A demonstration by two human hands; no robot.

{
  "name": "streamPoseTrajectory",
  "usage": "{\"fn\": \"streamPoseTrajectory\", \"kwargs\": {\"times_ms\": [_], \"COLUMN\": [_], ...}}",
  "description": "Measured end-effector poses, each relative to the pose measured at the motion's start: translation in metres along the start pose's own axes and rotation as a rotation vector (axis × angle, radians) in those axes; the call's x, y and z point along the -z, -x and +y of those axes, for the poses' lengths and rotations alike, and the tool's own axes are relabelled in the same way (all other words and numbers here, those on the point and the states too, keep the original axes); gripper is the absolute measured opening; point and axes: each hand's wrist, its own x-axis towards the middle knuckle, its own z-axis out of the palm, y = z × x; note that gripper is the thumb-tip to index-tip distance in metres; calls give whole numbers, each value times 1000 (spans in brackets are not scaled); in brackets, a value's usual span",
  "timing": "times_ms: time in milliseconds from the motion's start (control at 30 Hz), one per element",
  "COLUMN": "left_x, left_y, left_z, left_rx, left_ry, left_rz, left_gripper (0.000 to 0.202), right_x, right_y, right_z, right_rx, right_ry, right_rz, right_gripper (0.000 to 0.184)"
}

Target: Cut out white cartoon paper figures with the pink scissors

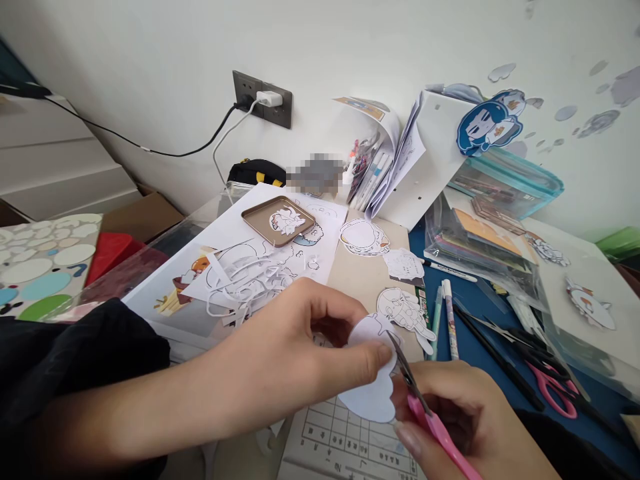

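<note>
My left hand (295,347) pinches a white paper cutout (371,393) between thumb and fingers, low in the middle of the view. My right hand (460,420) grips small pink-handled scissors (425,407), whose blades meet the cutout's right edge. Just behind them lies another cut-out line drawing (403,312) on a beige sheet (360,277). A pile of curled white paper scraps (245,280) lies on printed sheets to the left.
A brown metal tray (257,223) holds a cutout. Pens (447,313) and a second pair of pink scissors (550,387) lie on the blue mat at right. Binders, a white box (430,167) and clear cases stand behind. A charger (269,99) is plugged into the wall.
</note>
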Motion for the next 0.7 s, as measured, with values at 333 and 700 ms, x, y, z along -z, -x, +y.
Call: {"fn": "streamPoseTrajectory", "kwargs": {"times_ms": [333,700], "left_x": [-1,0], "left_y": [2,1], "left_z": [-2,-5], "left_rx": [28,65], "left_ry": [-15,-11], "left_rz": [56,41], "left_gripper": [24,25], "right_x": [8,10], "right_y": [-4,-3], "right_z": [0,1], "right_rx": [-9,24], "right_ry": [88,147], "right_rz": [-127,-183], "right_gripper": [9,8]}}
